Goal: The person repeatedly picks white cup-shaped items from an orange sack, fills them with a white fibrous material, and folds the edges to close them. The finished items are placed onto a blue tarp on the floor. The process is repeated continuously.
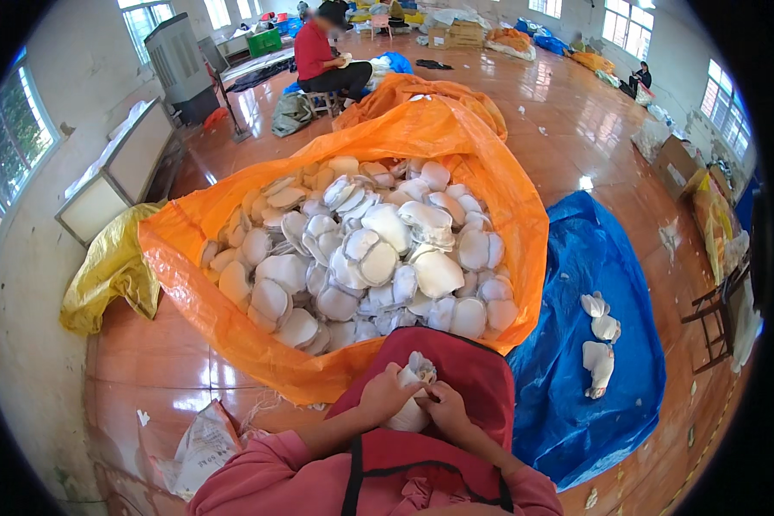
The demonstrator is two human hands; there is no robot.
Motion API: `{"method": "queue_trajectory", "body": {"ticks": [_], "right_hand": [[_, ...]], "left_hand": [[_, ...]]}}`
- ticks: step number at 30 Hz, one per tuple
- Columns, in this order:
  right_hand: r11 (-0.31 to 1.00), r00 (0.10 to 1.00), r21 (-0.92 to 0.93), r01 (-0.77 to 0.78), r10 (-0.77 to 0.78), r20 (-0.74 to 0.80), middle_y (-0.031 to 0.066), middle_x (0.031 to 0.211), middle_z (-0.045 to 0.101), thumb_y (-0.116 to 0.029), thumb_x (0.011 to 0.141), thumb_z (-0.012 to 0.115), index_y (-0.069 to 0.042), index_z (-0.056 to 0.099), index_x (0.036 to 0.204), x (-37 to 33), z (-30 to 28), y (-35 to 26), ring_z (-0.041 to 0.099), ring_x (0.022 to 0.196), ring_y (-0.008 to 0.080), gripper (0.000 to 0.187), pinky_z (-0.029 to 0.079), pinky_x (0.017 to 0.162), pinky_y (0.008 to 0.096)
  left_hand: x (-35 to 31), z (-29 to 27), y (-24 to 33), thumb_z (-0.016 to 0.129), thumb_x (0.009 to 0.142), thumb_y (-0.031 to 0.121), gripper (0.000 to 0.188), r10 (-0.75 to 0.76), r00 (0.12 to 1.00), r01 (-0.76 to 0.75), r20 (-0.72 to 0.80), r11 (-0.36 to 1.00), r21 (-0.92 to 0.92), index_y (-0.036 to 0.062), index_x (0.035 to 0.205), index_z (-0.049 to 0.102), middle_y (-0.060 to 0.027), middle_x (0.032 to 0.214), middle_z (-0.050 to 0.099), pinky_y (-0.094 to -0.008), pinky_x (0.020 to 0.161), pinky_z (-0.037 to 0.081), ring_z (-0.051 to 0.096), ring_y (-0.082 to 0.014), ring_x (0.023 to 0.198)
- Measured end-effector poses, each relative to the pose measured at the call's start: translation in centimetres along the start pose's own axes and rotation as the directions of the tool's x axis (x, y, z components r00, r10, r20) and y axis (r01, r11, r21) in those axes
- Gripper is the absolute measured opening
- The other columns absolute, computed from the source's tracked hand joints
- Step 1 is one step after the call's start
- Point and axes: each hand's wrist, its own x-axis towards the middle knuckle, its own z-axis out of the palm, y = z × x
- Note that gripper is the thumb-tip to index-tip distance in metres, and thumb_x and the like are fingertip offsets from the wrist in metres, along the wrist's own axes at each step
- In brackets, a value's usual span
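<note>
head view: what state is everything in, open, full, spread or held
Left hand, closed on the white bundle
Right hand, closed on the white bundle
White bundle, held
Orange sack, wide open
White pads, heaped loosely in the orange sack
Blue sheet, spread on the floor
White pieces, lying on the blue sheet
Yellow sack, crumpled

White bundle [409, 417], seemingly fabric, partly hidden

The pads [378, 263] look matt cloth, the orange tarp [514, 211] glossy plastic.
</note>
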Motion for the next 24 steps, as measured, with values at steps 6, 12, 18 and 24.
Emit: {"method": "queue_trajectory", "body": {"ticks": [6,12,18,24], "right_hand": [[0.987,0.993,0.129,-0.096,0.085,0.088,0.0042,0.085,0.06,-0.017,0.088,0.066,-0.002,0.067,0.1,-1.2,-1.6,2.4,0.058,0.076,0.0159,0.019,0.048,0.071,0.0281],[0.703,0.784,0.447,-0.553,0.256,0.566,-0.001,0.091,0.059,-0.018,0.094,0.06,-0.006,0.05,0.133,-2.7,-3.8,-1.2,0.053,0.075,0.0078,0.042,0.043,0.065,0.0216],[0.657,0.615,0.396,-0.642,0.133,0.777,-0.0004,0.104,0.059,-0.013,0.09,0.063,-0.006,0.042,0.141,-1.9,-4.3,-0.4,0.056,0.086,0.0094,0.056,0.046,0.074,0.0233],[0.717,0.551,0.163,-0.678,0.349,0.758,0.0054,0.122,0.059,-0.01,0.088,0.064,-0.003,0.056,0.13,-2.0,-2.6,0.8,0.055,0.109,0.0144,0.042,0.044,0.092,0.0302]], "left_hand": [[0.4,0.0,-0.7,0.065,0.082,0.055,0.067,0.043,0.99,-0.045,0.132,0.999,0.007,0.0003,0.118,0.053,-0.0254,0.102,0.066,-0.0478,0.081,0.051,0.065,-0.0397,0.096],[0.6,0.1,-0.6,0.068,0.082,0.049,0.069,0.093,0.946,-0.063,0.311,0.992,-0.106,0.0036,0.131,0.05,-0.0225,0.113,0.065,-0.0438,0.09,0.048,0.063,-0.037,0.107],[0.5,0.1,0.7,0.068,0.081,0.041,0.065,0.255,0.883,-0.217,0.394,0.966,-0.14,0.0087,0.134,0.049,-0.0223,0.111,0.066,-0.0463,0.089,0.048,0.064,-0.0376,0.103],[0.0,0.6,1.8,0.069,0.08,0.041,0.069,0.333,0.838,-0.353,0.433,0.935,-0.036,0.0102,0.137,0.045,-0.0233,0.108,0.066,-0.0496,0.083,0.049,0.065,-0.0394,0.099]]}}
